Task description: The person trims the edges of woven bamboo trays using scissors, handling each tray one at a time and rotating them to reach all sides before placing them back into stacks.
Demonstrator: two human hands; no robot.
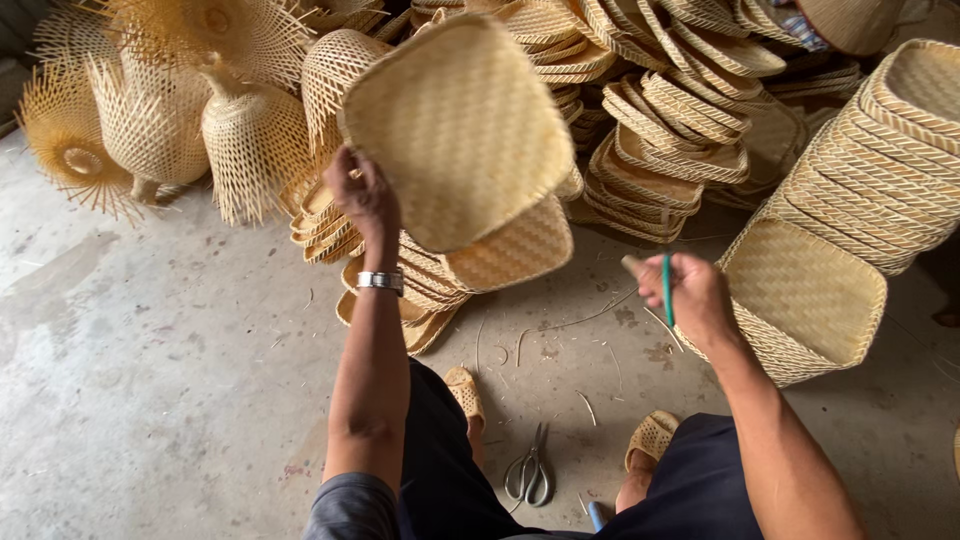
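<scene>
My left hand (362, 196) grips the left edge of a square woven bamboo tray (460, 125) and holds it up, tilted, with its weave facing me. A silver watch (380, 281) sits on that wrist. My right hand (690, 296) is closed around a thin green-handled tool (667, 288) with a pale tip sticking out to the left. It hovers over the floor, just left of a woven tray (805, 290) that leans against a stack.
Stacks of woven trays (880, 160) fill the back and right. Unfinished baskets with loose splayed strands (150, 120) stand at the back left. Scissors (528, 470) lie on the concrete floor (150, 380) between my sandalled feet (466, 392). Bamboo slivers are scattered about.
</scene>
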